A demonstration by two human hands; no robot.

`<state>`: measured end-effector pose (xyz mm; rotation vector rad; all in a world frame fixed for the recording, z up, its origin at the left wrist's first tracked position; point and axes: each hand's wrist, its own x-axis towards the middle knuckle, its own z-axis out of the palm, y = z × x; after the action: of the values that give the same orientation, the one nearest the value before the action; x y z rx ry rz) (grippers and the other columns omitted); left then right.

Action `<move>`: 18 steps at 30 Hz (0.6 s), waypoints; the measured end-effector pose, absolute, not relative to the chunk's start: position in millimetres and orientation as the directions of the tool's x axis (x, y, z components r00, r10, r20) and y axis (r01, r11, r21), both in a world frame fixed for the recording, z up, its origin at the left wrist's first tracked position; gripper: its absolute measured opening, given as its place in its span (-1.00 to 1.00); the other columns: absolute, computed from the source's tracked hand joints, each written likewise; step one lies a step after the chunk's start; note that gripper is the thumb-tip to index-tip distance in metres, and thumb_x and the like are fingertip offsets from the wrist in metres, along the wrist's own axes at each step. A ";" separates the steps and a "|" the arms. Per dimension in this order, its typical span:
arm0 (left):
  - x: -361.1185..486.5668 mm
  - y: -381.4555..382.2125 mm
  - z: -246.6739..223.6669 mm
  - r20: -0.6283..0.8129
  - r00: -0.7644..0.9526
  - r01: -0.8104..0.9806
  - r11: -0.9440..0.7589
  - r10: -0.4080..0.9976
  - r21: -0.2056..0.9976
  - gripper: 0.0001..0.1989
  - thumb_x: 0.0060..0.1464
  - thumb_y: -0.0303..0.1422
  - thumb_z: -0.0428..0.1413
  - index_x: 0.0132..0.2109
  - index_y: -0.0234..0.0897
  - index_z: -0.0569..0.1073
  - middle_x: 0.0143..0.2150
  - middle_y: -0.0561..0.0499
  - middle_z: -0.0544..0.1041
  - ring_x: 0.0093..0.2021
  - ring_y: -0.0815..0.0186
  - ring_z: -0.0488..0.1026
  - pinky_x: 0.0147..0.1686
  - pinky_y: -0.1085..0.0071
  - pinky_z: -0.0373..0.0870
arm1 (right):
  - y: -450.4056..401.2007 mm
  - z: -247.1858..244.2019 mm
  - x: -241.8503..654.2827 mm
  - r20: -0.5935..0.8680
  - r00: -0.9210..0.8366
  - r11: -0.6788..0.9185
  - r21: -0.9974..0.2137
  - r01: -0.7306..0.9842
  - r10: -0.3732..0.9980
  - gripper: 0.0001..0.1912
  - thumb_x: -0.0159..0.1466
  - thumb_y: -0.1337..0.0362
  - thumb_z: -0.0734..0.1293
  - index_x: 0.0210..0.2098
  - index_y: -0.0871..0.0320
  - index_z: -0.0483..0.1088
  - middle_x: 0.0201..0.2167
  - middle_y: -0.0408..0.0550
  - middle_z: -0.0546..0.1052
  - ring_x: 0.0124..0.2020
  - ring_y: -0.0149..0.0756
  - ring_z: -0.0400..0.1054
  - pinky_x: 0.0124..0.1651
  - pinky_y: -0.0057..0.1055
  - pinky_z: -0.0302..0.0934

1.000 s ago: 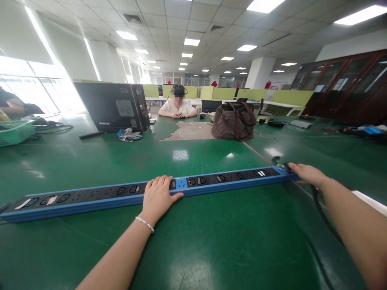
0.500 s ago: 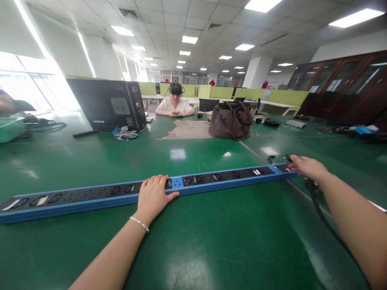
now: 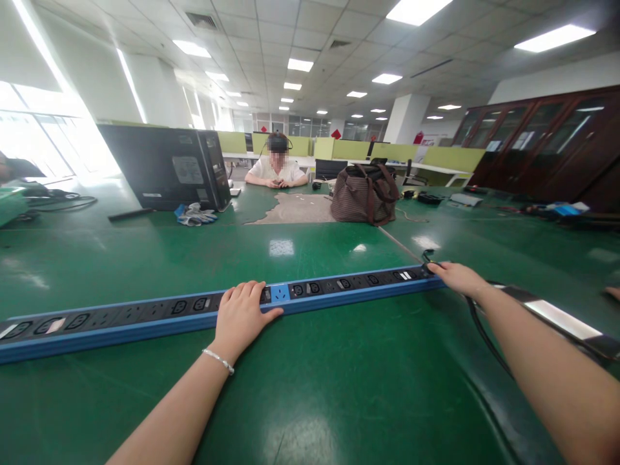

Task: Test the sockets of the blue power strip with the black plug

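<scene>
A long blue power strip (image 3: 339,298) with a black face and several sockets lies slantwise across the green table. Over its middle sits my left hand (image 3: 242,310), fingers across the top and thumb along the near edge, just left of a blue socket (image 3: 279,294). At the strip's right end, my right hand (image 3: 458,278) is closed around a black plug (image 3: 433,267), which is down against the strip's face. Whether its pins are in a socket is hidden. A black cable (image 3: 484,336) runs under my right forearm.
On the green table (image 3: 314,387) stand a black computer case (image 3: 165,168) and a brown bag (image 3: 361,194). Gloves (image 3: 196,214) lie by the case. A long dark item with a pale top (image 3: 562,316) lies beyond my right forearm. A person (image 3: 276,169) sits opposite.
My right hand has moved left with the plug, from beyond the strip's right end onto its face. My left hand keeps its place on the strip. The view has shifted slightly.
</scene>
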<state>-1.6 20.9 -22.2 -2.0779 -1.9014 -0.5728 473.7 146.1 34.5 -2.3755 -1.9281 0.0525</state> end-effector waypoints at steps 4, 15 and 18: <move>-2.1 20.9 -23.0 0.461 0.066 0.992 -0.110 0.885 0.069 -0.44 -0.05 0.02 0.03 0.02 -0.23 0.32 -0.01 -0.12 0.42 0.02 0.09 0.29 0.04 0.16 0.11 | 149.4 31.1 475.5 -0.017 0.206 -0.207 -0.062 0.976 0.978 -0.43 0.26 -0.01 0.01 -0.15 0.32 0.40 -0.08 0.23 0.44 -0.07 -0.09 0.32 -0.07 -0.34 0.16; -2.8 21.2 -23.7 0.478 0.074 0.993 -0.108 0.875 0.044 -0.42 -0.06 0.02 0.04 0.01 -0.27 0.32 -0.02 -0.13 0.43 0.01 0.10 0.30 0.02 0.17 0.13 | 161.3 14.5 483.4 0.002 0.184 -0.184 0.006 0.983 0.983 -0.40 0.22 -0.06 0.00 -0.16 0.28 0.41 -0.13 0.23 0.46 -0.13 -0.05 0.35 -0.11 -0.24 0.19; -2.6 21.0 -23.3 0.477 0.075 0.993 -0.110 0.876 0.046 -0.42 -0.06 0.02 0.04 0.02 -0.28 0.33 -0.02 -0.13 0.43 0.01 0.10 0.30 0.02 0.17 0.13 | 163.5 11.2 485.0 0.001 0.181 -0.181 -0.002 0.983 0.983 -0.40 0.22 -0.06 0.00 -0.17 0.28 0.42 -0.14 0.23 0.47 -0.15 -0.06 0.36 -0.12 -0.24 0.19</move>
<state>-2.6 21.0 -23.3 -2.0662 -1.8709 -0.5707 485.0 163.5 11.2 -2.4132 -2.0088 0.0004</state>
